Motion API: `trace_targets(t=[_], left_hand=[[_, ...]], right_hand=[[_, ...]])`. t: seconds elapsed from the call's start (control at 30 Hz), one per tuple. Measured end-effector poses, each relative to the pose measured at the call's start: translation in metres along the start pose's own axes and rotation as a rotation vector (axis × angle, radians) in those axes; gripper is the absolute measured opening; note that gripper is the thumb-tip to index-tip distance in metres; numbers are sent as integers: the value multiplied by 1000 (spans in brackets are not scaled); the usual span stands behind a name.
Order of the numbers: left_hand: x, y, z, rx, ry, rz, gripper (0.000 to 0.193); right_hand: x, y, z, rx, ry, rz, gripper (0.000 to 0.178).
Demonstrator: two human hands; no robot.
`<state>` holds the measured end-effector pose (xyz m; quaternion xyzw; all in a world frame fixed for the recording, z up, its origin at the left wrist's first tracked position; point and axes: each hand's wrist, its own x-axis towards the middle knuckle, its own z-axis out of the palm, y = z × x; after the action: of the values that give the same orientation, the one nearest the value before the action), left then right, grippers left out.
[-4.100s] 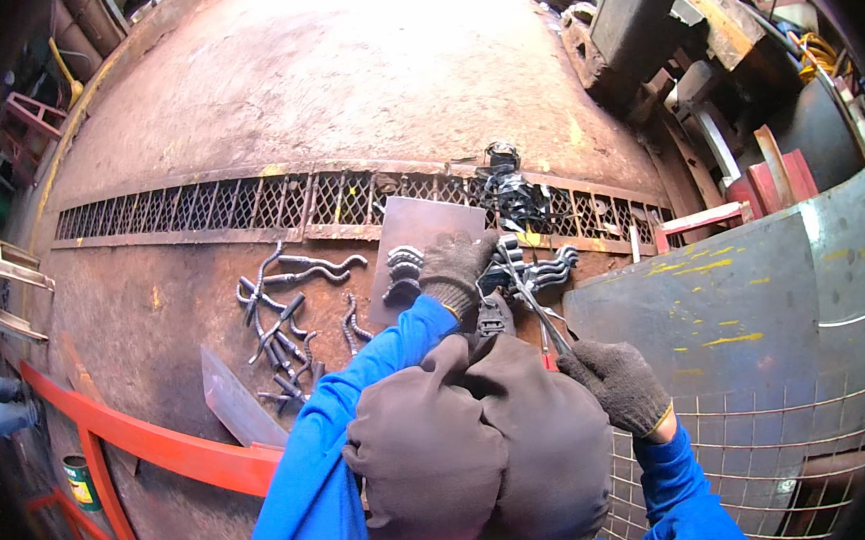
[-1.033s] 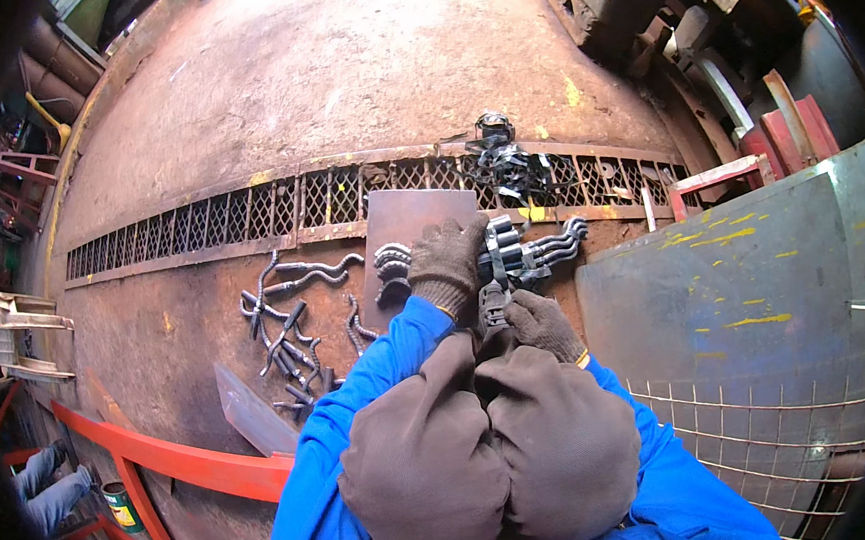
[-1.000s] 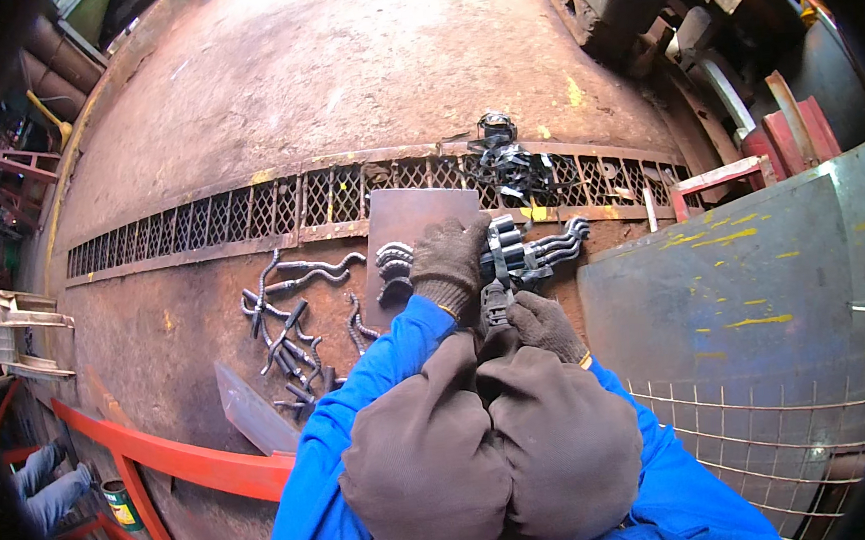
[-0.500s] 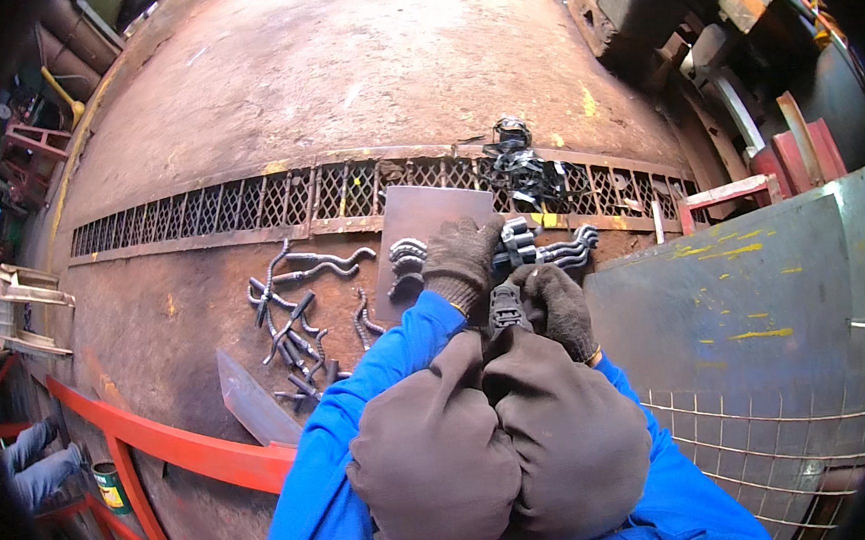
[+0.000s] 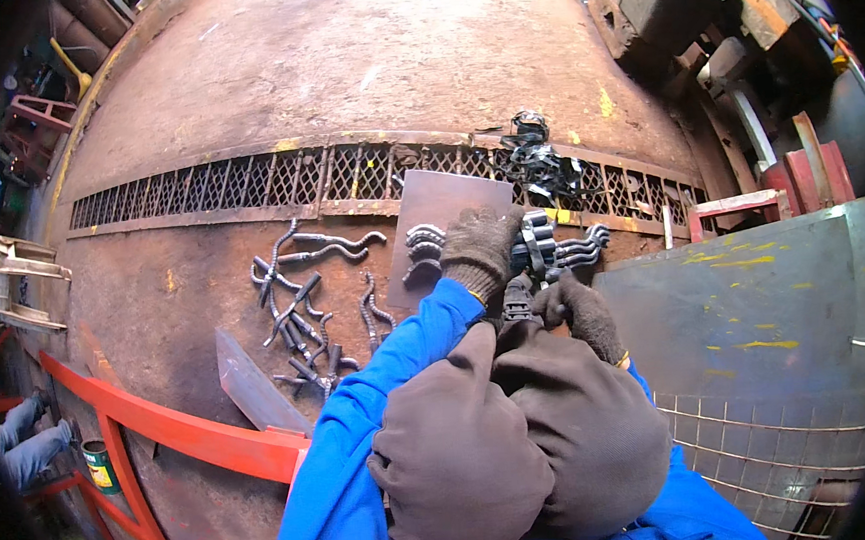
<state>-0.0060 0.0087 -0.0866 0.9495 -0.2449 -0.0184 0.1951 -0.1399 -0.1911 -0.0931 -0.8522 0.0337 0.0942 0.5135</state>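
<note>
My left hand (image 5: 481, 247), in a dark knitted glove, is closed over a bundle of bent ribbed metal bars (image 5: 579, 247). Their wavy ends show on both sides of the hand, with smooth cylindrical sections (image 5: 539, 242) just right of it. Beneath the left part of the bundle lies a flat metal plate (image 5: 448, 199). My right hand (image 5: 584, 318), also gloved, is just below the cylinders, its fingers curled together; what they hold, if anything, is hidden. Between my knees and the bundle a black ridged object (image 5: 518, 299) shows, perhaps a shoe.
Loose bent bars (image 5: 301, 319) lie scattered at left. Black strapping (image 5: 540, 162) is heaped on the floor grating (image 5: 346, 176). A red rail (image 5: 182, 423) crosses the lower left, near an angled metal piece (image 5: 255, 378). A large metal sheet (image 5: 745, 298) stands at right.
The view has shifted slightly, so the scene sits further right. My right hand has moved a little down from the bundle. My left hand stays on the bars.
</note>
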Motion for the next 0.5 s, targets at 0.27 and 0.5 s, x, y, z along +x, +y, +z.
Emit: trace_targets(t=[0.27, 0.5], left_hand=[[-1, -3, -3, 13, -46, -33, 69], [3, 8, -9, 0, -48, 2, 67]], right_hand=[[37, -24, -31, -297, 578, -80, 25], [30, 9, 0, 104, -138, 116, 40]])
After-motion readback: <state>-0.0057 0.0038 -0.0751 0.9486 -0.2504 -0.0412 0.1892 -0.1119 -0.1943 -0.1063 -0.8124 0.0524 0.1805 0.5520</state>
